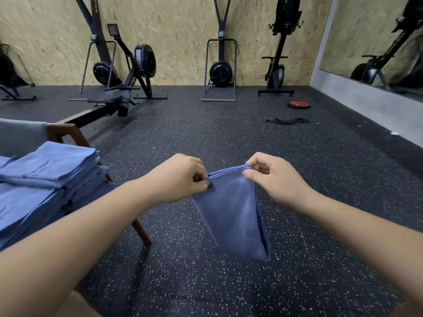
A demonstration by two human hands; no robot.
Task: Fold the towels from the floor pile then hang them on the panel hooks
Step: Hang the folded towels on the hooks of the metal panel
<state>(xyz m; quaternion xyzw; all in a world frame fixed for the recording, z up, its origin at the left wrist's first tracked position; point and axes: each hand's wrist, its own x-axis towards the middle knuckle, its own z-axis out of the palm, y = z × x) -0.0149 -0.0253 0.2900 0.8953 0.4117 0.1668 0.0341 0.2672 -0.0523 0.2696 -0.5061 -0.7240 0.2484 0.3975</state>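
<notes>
here, a person's left hand (183,177) and right hand (272,177) each pinch a top corner of a folded blue towel (231,213); it hangs lengthwise below, stretched level between them.

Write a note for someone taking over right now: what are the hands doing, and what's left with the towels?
Left hand and right hand each pinch a top corner of a blue towel, already doubled, hanging above the floor.
Done: a stack of folded blue towels lies on the chair at the left.
Left: finish this fold, then hang the towels. No hooks and no floor pile are in view.
</notes>
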